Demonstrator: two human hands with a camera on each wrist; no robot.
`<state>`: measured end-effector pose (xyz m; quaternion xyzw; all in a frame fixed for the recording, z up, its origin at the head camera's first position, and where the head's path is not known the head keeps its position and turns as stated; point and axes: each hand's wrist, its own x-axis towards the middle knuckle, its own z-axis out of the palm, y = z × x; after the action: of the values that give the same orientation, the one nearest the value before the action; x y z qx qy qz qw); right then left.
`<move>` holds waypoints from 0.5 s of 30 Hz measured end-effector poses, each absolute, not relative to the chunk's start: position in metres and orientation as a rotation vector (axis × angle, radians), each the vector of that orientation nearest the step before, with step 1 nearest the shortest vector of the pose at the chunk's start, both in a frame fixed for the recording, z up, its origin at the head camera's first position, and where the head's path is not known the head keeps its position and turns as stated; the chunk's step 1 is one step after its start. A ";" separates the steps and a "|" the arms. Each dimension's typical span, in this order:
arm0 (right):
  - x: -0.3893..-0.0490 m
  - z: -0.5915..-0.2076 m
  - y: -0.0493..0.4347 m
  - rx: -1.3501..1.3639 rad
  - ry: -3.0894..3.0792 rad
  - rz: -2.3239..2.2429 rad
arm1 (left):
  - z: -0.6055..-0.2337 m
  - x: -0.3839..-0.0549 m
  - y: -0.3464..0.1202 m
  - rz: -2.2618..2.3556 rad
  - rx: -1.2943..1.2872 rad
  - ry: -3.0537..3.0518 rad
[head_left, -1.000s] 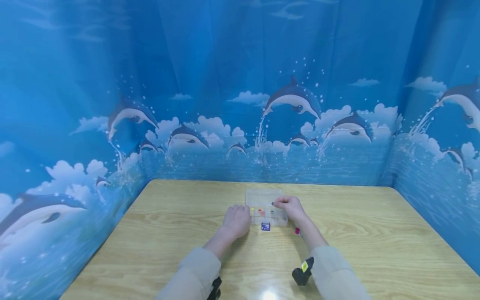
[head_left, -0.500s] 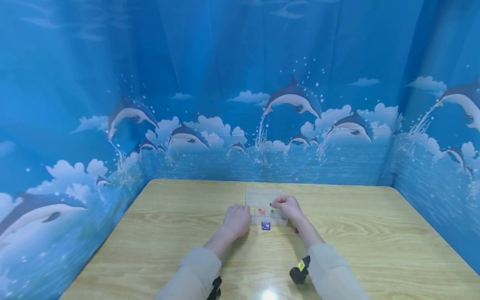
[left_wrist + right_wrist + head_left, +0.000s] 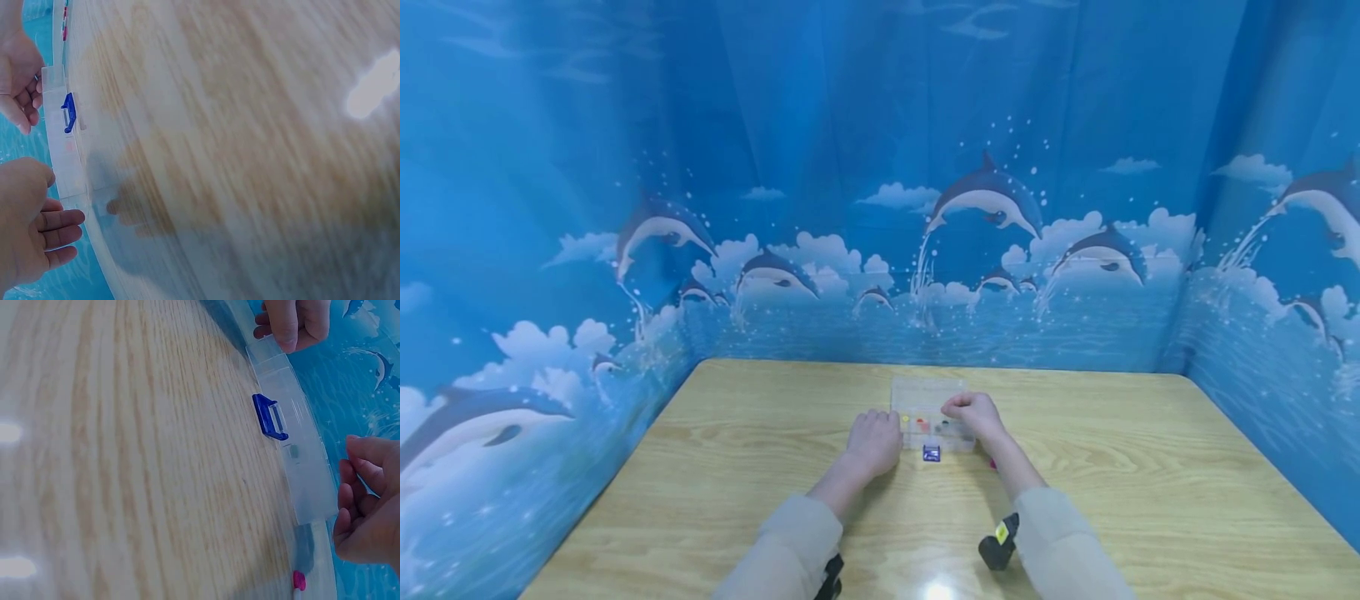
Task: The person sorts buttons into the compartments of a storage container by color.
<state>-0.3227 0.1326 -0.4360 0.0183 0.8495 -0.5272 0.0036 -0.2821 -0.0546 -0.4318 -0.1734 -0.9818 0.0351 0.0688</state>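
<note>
A clear plastic box lies with its lid folded back on the table, its blue latch toward me. My left hand holds the box's left end. Over the right part of the box hovers my right hand, its fingers loosely bent. Nothing shows between the fingertips in the right wrist view. Small pieces lie in the compartments: a yellow one, a red one, a pinkish one and two dark ones, among them a dark piece. Their exact kind is too small to tell.
A pink-headed small item lies on the wooden table, right of the box. A blue dolphin-print curtain stands behind the table's far edge. Black wrist camera gear hangs at the right sleeve.
My right hand moves slightly left with a small dark piece, then lets it go. That piece now sits in the box beside another dark one. The left hand stays put.
</note>
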 end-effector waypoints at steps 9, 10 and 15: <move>-0.319 -0.434 0.141 0.066 2.640 -1.745 | -0.432 -0.282 -0.054 0.105 -0.517 -2.963; -0.318 -0.434 0.143 0.061 2.642 -1.748 | -0.432 -0.282 -0.054 0.103 -0.516 -2.963; -0.314 -0.433 0.156 0.048 2.642 -1.720 | -0.434 -0.283 -0.055 0.104 -0.521 -2.958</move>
<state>-0.3143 0.1563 -0.4328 0.0153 0.8380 -0.5454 -0.0057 -0.2828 -0.0550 -0.4342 -0.1730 -0.9819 0.0344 0.0683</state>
